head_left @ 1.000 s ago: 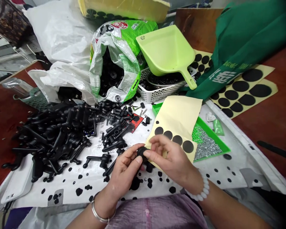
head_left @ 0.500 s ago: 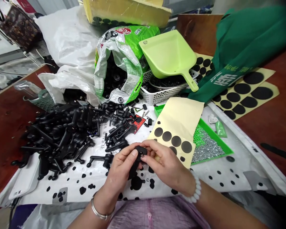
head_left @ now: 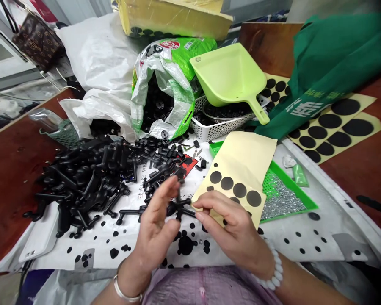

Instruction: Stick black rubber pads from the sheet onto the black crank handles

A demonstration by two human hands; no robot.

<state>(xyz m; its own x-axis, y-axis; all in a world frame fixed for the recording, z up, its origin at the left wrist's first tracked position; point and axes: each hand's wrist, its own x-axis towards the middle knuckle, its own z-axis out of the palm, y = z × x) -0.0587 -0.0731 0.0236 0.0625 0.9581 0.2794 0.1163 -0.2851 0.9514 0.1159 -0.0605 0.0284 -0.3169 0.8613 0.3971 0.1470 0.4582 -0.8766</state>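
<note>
My right hand (head_left: 230, 226) pinches one end of a black plastic bracket arm (head_left: 180, 204), a branched piece with a rounded tip, held above the front of the table. My left hand (head_left: 157, 231) is open just left of it, thumb and fingers apart around the bracket's far side. Whether the left fingers touch it I cannot tell. Beyond the right hand lies a cream sticker sheet (head_left: 249, 150) with round black pads. A large heap of black bracket arms (head_left: 89, 178) fills the left side, with smaller black parts (head_left: 160, 159) next to it.
A green tray (head_left: 305, 203) of small metal pieces sits under the sheet's right side. Behind stand a white basket (head_left: 209, 131), a light green dustpan (head_left: 231, 78) and an open bag (head_left: 186, 95) of black parts. Loose black dots lie along the table's front.
My left hand has let go of the black part and opened, moving slightly left. The right hand now holds the bracket arm out by its end, and the view has shifted slightly.
</note>
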